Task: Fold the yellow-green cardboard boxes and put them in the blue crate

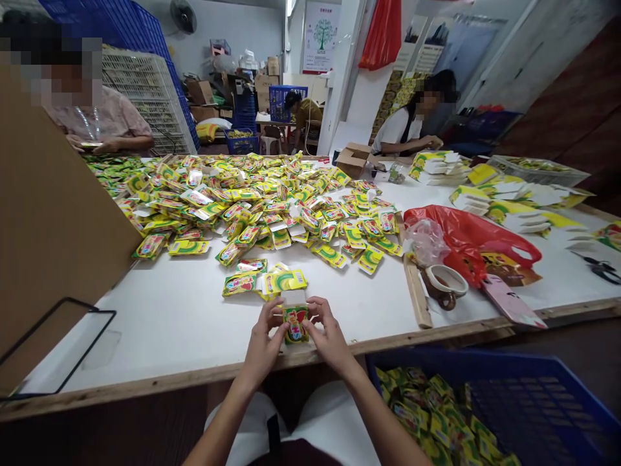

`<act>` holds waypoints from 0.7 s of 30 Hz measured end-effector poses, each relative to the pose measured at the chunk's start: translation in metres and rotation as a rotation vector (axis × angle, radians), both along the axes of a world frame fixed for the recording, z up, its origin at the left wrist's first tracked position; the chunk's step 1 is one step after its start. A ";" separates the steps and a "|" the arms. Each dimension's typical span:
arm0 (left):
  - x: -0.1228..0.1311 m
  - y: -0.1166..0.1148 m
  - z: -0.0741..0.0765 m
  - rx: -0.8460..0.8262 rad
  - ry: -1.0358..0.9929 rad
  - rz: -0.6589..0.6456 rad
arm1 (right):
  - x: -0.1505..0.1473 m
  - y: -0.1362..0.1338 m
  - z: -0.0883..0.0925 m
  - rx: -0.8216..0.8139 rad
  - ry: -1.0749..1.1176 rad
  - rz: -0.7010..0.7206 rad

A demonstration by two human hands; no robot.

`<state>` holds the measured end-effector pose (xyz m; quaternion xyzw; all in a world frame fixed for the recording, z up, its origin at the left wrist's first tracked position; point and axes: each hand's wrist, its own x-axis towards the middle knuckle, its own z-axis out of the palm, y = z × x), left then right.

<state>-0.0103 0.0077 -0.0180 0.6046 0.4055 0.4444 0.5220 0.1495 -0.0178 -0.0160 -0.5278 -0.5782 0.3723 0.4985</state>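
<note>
Carton (295,325) is gripped between the fingers of the left hand (266,336) and right hand (332,334) at the near edge of the worktop (179,317), its white flap extended toward 12 o'clock. From it, a carton pile (257,202) is located at 12 o'clock, a mug (447,299) at 2, a blue crate (528,395) at 4.
</note>
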 end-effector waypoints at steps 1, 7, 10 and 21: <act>-0.001 0.000 0.000 -0.003 0.019 -0.026 | 0.002 0.001 0.001 0.005 0.001 0.022; -0.002 0.004 -0.001 0.027 0.068 0.000 | 0.006 0.014 0.005 0.050 -0.046 0.075; 0.002 0.004 -0.001 0.080 0.006 0.073 | 0.002 0.019 0.006 0.099 0.003 -0.023; 0.011 -0.001 0.016 0.118 0.072 0.144 | -0.005 0.013 0.011 0.131 0.012 -0.006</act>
